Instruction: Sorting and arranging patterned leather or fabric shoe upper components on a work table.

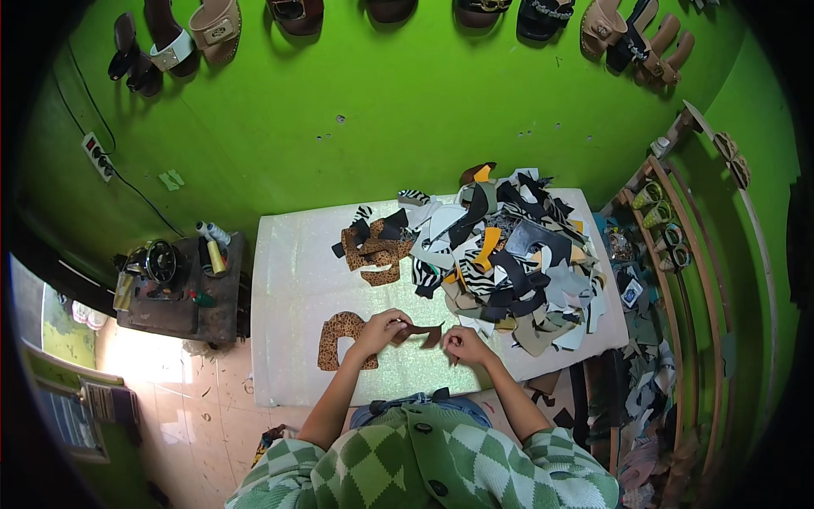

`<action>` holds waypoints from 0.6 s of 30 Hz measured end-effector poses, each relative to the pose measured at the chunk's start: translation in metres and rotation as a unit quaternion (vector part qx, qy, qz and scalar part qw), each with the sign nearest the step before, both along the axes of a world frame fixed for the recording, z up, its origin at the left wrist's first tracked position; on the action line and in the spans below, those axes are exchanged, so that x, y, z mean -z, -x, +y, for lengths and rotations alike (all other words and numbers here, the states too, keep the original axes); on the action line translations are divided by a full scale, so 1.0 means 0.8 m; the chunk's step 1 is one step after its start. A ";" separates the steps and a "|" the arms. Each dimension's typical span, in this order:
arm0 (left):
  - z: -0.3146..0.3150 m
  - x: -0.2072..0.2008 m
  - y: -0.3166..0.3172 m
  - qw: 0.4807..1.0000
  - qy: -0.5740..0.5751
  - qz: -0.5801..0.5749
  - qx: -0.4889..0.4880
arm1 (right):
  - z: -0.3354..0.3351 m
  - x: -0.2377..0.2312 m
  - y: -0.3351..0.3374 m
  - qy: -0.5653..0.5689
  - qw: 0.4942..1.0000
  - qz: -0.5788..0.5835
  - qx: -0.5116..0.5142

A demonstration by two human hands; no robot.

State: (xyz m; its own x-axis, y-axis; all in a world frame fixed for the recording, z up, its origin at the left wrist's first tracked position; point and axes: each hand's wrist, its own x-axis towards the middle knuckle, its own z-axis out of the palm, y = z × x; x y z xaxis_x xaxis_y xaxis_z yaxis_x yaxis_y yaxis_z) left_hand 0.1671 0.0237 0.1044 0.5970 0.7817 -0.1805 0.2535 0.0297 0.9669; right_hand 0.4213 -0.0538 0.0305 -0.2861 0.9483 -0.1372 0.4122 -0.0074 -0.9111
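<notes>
Over the front of the white table (288, 254), my left hand (381, 331) pinches one end of a curved dark brown scrap of leather-like material (422, 331). The scrap's free end points toward my right hand (464, 346), which is held just beside it with a small gap. The right hand's fingers are curled in, and whatever may be between them is too small to make out. A leopard-print, arch-shaped cut piece (332, 339) lies flat beside my left wrist, which hides part of it.
A big heap of mixed offcuts (509, 263) covers the table's back right, with leopard-print scraps (381, 254) at its left. A sewing machine (159, 263) stands on a small dark table at left. Wooden racks (678, 297) holding shoes line the right. Sandals (216, 30) hang on the green wall.
</notes>
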 end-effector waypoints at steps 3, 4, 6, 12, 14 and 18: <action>-0.004 0.014 -0.010 0.999 0.004 0.043 0.020 | -0.004 -0.005 0.010 -0.026 0.994 -0.005 0.107; -0.005 0.019 -0.015 0.996 -0.060 0.046 0.051 | 0.003 0.012 0.008 -0.143 0.985 -0.036 0.090; -0.008 0.025 -0.019 0.989 -0.115 0.047 0.080 | 0.007 0.000 0.011 -0.030 0.990 0.063 0.122; -0.004 0.012 -0.021 0.984 -0.147 0.055 0.079 | 0.017 -0.035 0.014 0.021 0.992 0.089 0.086; -0.001 0.014 -0.015 0.984 -0.152 0.058 0.075 | 0.021 -0.057 0.020 0.010 0.998 0.046 0.049; 0.005 0.005 -0.014 0.986 -0.147 0.042 0.068 | 0.029 -0.044 0.015 -0.029 1.000 0.001 -0.001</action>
State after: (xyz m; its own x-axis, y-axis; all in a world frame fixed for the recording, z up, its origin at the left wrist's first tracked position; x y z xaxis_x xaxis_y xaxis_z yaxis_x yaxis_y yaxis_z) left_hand 0.1782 0.0280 0.1003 0.6920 0.7218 -0.0116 0.3155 -0.2880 0.9042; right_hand 0.4094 -0.0308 0.0660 -0.2892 0.9538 -0.0811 0.4097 0.0468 -0.9110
